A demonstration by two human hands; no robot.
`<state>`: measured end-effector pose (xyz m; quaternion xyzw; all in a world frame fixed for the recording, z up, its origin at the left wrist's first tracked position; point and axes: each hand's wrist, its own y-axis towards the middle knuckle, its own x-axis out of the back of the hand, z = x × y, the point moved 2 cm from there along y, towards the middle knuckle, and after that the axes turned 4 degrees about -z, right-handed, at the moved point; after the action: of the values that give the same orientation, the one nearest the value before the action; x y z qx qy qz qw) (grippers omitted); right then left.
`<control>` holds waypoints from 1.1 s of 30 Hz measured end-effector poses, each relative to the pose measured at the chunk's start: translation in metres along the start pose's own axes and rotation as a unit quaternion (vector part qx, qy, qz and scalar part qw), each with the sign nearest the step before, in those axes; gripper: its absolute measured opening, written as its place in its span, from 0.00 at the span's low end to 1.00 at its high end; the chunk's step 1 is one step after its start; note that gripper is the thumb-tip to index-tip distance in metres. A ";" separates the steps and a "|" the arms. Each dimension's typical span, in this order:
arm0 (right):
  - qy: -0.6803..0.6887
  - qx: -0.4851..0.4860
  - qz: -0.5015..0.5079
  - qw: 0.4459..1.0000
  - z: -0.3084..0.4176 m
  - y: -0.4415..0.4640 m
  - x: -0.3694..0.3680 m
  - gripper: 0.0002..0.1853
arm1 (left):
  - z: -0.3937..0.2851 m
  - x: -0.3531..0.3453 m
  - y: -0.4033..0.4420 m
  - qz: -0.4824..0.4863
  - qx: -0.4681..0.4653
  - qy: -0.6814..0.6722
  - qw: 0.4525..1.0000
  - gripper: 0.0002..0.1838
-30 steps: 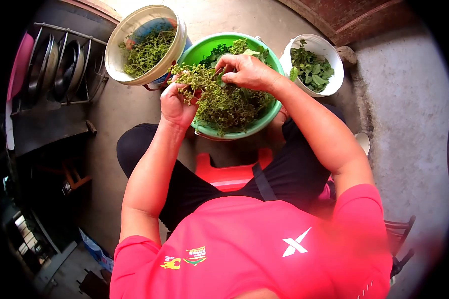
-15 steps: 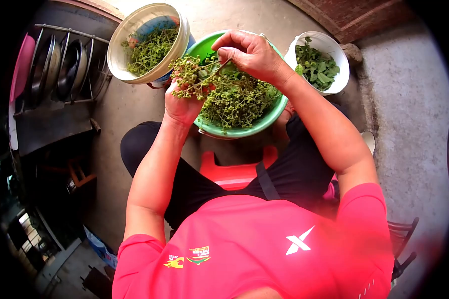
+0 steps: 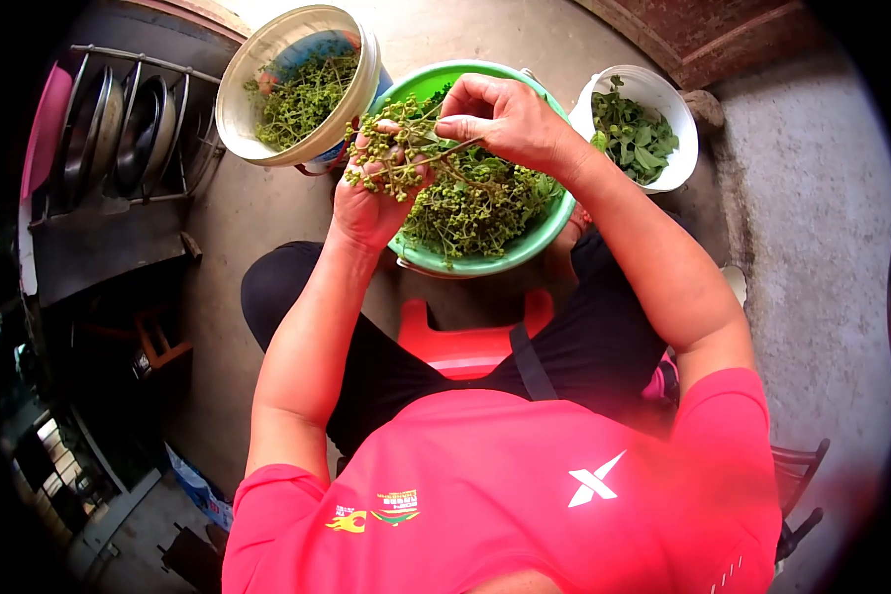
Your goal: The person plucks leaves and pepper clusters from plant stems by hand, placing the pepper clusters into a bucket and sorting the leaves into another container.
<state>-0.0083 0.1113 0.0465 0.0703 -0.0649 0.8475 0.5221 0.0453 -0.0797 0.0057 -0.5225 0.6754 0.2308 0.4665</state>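
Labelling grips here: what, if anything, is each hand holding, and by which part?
The left hand holds a berried sprig by its clustered end; whether the right hand grips it is unclear.

Bright floor (image 3: 455,36) at top, dim left side, black curved corners, reddish haze blurring shirt (image 3: 495,480)

A sprig (image 3: 391,178) of small, round green berries — clustered on thin, branching stalks — rests in the left hand (image 3: 364,213), its brownish stem slanting up and rightward above a loose heap of similar berry sprigs (image 3: 475,213) in a green basin (image 3: 515,259).
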 end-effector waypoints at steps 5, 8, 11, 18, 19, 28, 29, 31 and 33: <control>0.048 -0.080 0.020 0.995 0.008 -0.003 -0.004 0.18 | 0.002 0.001 -0.001 -0.021 0.002 0.005 1.000 0.17; 0.072 -0.120 0.013 0.990 0.003 -0.005 -0.009 0.17 | 0.005 -0.003 -0.002 -0.040 0.014 0.015 0.999 0.17; 0.135 -0.146 0.015 0.980 -0.002 -0.003 -0.006 0.16 | 0.005 -0.009 -0.004 -0.014 -0.016 0.039 0.999 0.18; 0.215 -0.097 0.056 0.970 -0.010 -0.002 -0.011 0.20 | 0.006 -0.005 -0.001 -0.017 0.011 0.033 0.999 0.20; 0.204 -0.087 0.082 0.972 -0.006 -0.001 -0.008 0.21 | 0.005 -0.008 -0.001 -0.043 -0.018 0.054 0.997 0.21; 0.205 -0.063 0.104 0.971 0.002 -0.002 0.005 0.18 | -0.015 0.001 -0.006 0.014 0.002 -0.069 0.998 0.24; 0.187 -0.061 0.104 0.975 0.002 -0.003 0.006 0.15 | -0.016 0.004 -0.006 0.025 0.009 -0.097 0.995 0.23; 0.180 -0.069 0.085 0.978 -0.003 -0.003 0.009 0.13 | -0.020 0.004 -0.007 0.031 0.005 -0.101 0.994 0.23; 0.166 -0.097 0.033 0.981 -0.001 -0.006 0.014 0.12 | -0.026 0.001 -0.006 0.054 -0.009 -0.095 0.994 0.23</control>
<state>-0.0098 0.1266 0.0480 -0.1247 -0.0615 0.8536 0.5020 0.0408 -0.1029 0.0171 -0.4647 0.6534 0.3102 0.5108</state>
